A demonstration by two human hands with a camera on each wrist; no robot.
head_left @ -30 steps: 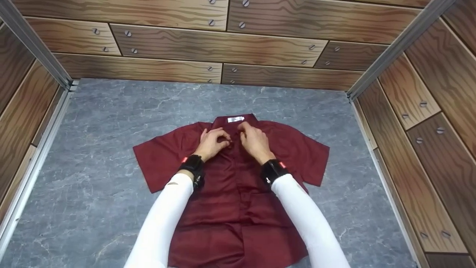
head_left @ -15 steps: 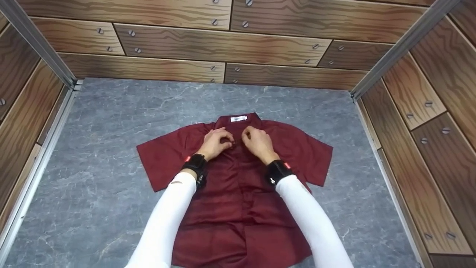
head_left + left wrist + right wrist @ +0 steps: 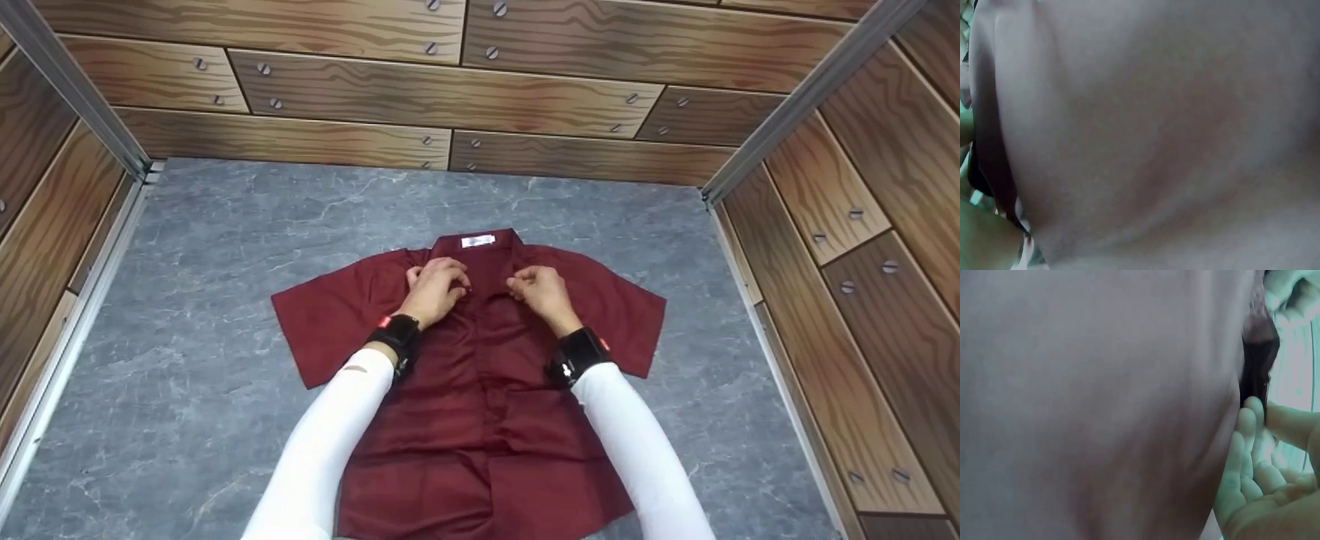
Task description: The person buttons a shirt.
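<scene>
A dark red short-sleeved shirt (image 3: 484, 420) lies spread front up, its collar (image 3: 491, 240) at the far end with a white label (image 3: 478, 241) inside. My left hand (image 3: 433, 291) pinches the left front edge just below the collar; in the left wrist view cloth fills most of the frame, with part of the hand (image 3: 985, 239) at the left edge. On the other side of the neck opening, my right hand (image 3: 541, 294) pinches the right front edge between thumb and fingers. The right wrist view shows those fingers (image 3: 1246, 439) against the cloth. Buttons are too small to make out.
The shirt rests on a grey marbled table (image 3: 187, 300). Wood-patterned panels (image 3: 337, 82) stand at the back and both sides, joined by metal corner posts (image 3: 810, 97). Both wrists wear black camera straps (image 3: 397, 334).
My right hand has shifted right and slightly toward me, away from the left hand, and the neck opening between them is wider. My left hand stays near the same spot.
</scene>
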